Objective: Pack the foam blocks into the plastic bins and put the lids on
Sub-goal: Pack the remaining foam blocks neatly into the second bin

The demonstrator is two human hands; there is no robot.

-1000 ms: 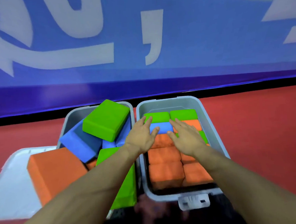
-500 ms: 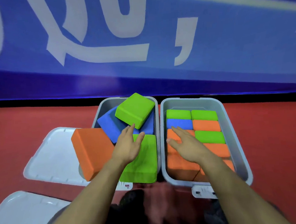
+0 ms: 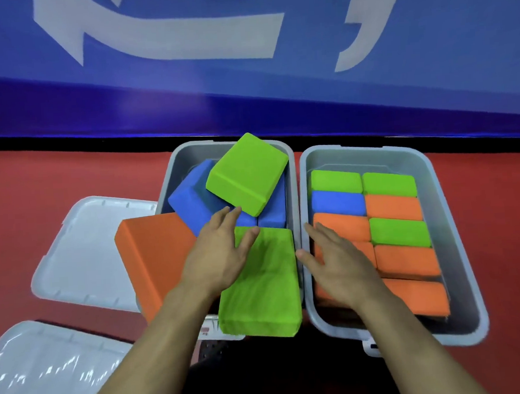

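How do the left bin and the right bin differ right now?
The left bin holds big blocks piled crookedly, sticking above its rim; the right bin holds smaller blocks in neat flat rows below its rim. The left hand is over the left bin, the right hand over the right bin. Both are grey and lidless.

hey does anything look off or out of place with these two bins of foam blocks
Yes, the left bin. Its big blocks are jumbled: a green block sits tilted on top of blue ones, and an orange block leans out over the rim. The right bin is packed in neat rows.
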